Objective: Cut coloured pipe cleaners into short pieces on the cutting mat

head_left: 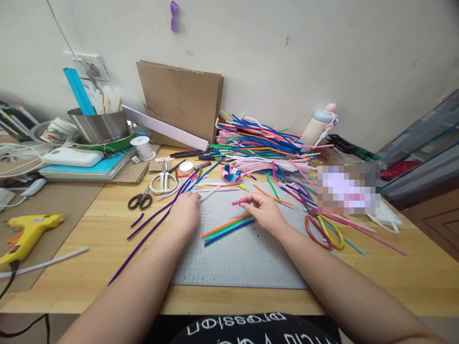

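My left hand (185, 210) is at the left edge of the grey cutting mat (236, 267), fingers curled together. A thin whitish pipe cleaner (211, 193) runs out from its fingertips. Purple pipe cleaners (143, 246) lie beside and partly under this hand. Over the mat, my right hand (264, 211) pinches a short magenta pipe cleaner piece (236, 203) between thumb and forefinger. Orange, green and blue pipe cleaners (226, 228) lie side by side between the hands. Behind them sits a striped, coiled multicoloured piece (231, 173).
Red-and-yellow-handled scissors (324, 231) lie right of the mat. Two more scissors, white-handled (164, 181) and black-handled (140, 199), lie left. A yellow glue gun (32, 231) is far left. A pile of pipe cleaners (261, 143), cardboard (181, 102) and a bottle (319, 126) stand near the wall.
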Demonstrator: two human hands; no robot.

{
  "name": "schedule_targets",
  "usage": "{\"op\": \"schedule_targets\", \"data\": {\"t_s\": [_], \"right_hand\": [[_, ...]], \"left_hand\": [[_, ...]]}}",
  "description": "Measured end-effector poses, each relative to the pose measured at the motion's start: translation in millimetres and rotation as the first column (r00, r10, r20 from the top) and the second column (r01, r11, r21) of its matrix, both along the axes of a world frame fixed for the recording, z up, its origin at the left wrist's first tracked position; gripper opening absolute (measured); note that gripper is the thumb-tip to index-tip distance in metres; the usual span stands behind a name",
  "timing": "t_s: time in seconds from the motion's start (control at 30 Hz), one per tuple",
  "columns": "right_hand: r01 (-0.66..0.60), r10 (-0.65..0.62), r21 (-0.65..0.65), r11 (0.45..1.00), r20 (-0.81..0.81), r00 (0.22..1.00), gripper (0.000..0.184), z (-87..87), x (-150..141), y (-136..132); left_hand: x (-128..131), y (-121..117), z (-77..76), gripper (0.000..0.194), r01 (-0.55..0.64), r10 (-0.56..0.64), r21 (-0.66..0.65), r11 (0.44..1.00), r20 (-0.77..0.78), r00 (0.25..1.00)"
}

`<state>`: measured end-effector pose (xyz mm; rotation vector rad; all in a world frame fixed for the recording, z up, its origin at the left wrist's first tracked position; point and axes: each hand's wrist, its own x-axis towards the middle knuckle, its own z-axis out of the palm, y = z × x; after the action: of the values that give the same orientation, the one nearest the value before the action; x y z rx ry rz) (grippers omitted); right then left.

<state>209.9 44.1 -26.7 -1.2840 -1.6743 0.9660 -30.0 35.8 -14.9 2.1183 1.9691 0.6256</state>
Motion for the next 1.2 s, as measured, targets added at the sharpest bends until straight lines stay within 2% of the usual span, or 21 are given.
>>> {"op": "schedule_targets", "data": {"t_s": [0.07, 0.1, 0.17, 0.2, 0.23, 0.3, 0.37, 0.4, 0.53, 0.63, 0.7, 0.8, 0.9, 0.97, 1.03, 1.13, 1.2], "right_hand": [[-0.017, -0.012, -0.129, 0.992, -0.218, 0.976, 0.015, 3.7, -5.6, -5.1], [-0.054, -0.027, -0.218, 0.974, -0.351, 0.936, 0.017, 6.1, -9.1, -9.2], [-0.184, -0.081, -0.384, 0.905, -0.579, 0.811, 0.020, 11.4, -16.9, -19.3], [-0.259, -0.106, -0.436, 0.862, -0.655, 0.749, 0.022, 13.8, -20.8, -24.6], [-0.326, -0.121, -0.462, 0.825, -0.708, 0.696, 0.022, 15.6, -24.4, -29.6], [-0.407, -0.121, -0.463, 0.788, -0.763, 0.635, 0.021, 17.3, -30.4, -37.1], [-0.421, -0.104, -0.447, 0.789, -0.772, 0.627, 0.020, 16.4, -34.1, -40.6], [-0.411, -0.091, -0.440, 0.799, -0.764, 0.639, 0.019, 15.4, -35.2, -41.1], [-0.320, 0.017, -0.341, 0.884, -0.661, 0.751, 0.022, 10.6, -35.9, -38.2], [-0.209, 0.057, -0.221, 0.953, -0.546, 0.836, 0.023, 8.1, -33.8, -34.5], [-0.185, 0.076, -0.175, 0.967, -0.493, 0.867, 0.022, 7.4, -32.4, -32.5], [-0.217, 0.132, -0.141, 0.966, -0.453, 0.882, 0.017, 7.6, -32.0, -31.3], [-0.219, 0.149, -0.116, 0.969, -0.431, 0.890, 0.017, 7.2, -33.2, -33.0], [-0.236, 0.158, -0.136, 0.962, -0.427, 0.890, 0.017, 5.8, -34.0, -35.3], [-0.264, 0.166, -0.175, 0.949, -0.434, 0.885, 0.017, 4.0, -34.6, -37.9], [-0.283, 0.119, -0.255, 0.925, -0.511, 0.851, 0.018, 3.1, -35.0, -41.2], [-0.295, 0.021, -0.335, 0.895, -0.627, 0.778, 0.018, 4.8, -34.8, -42.0]], "left_hand": [[3.2, -1.5, 2.5, 0.025, -0.007, 0.008, 0.046, 0.999, -0.015, 1.000], [6.5, -3.4, 4.6, 0.027, 0.007, -0.008, 0.078, 0.997, 0.018, 1.000], [16.5, -9.6, 8.9, 0.028, 0.078, -0.101, 0.117, 0.990, 0.207, 0.973], [22.6, -13.7, 10.5, 0.027, 0.146, -0.175, 0.105, 0.984, 0.380, 0.908], [28.9, -18.1, 11.5, 0.026, 0.208, -0.203, 0.055, 0.977, 0.555, 0.807], [39.9, -26.3, 11.5, 0.027, 0.336, -0.145, -0.066, 0.940, 0.811, 0.566], [46.5, -31.9, 10.3, 0.028, 0.386, -0.053, -0.115, 0.915, 0.916, 0.398], [47.9, -33.3, 9.9, 0.028, 0.388, -0.017, -0.128, 0.913, 0.937, 0.349], [46.5, -33.8, 13.5, 0.028, 0.374, 0.105, -0.204, 0.905, 0.957, 0.269], [45.5, -34.2, 19.1, 0.027, 0.379, 0.190, -0.275, 0.884, 0.950, 0.247], [46.0, -35.0, 21.4, 0.028, 0.386, 0.203, -0.299, 0.873, 0.941, 0.270], [46.7, -35.6, 20.6, 0.028, 0.392, 0.140, -0.271, 0.879, 0.933, 0.332], [45.9, -35.3, 15.8, 0.023, 0.363, 0.035, -0.218, 0.906, 0.893, 0.449], [45.4, -35.9, 12.6, 0.020, 0.348, -0.018, -0.203, 0.915, 0.842, 0.539], [45.4, -37.6, 11.0, 0.017, 0.350, -0.044, -0.209, 0.913, 0.803, 0.594], [47.1, -41.5, 11.5, 0.015, 0.365, -0.073, -0.188, 0.912, 0.800, 0.596], [48.5, -43.8, 13.1, 0.020, 0.367, -0.098, -0.139, 0.920, 0.824, 0.557]]}}
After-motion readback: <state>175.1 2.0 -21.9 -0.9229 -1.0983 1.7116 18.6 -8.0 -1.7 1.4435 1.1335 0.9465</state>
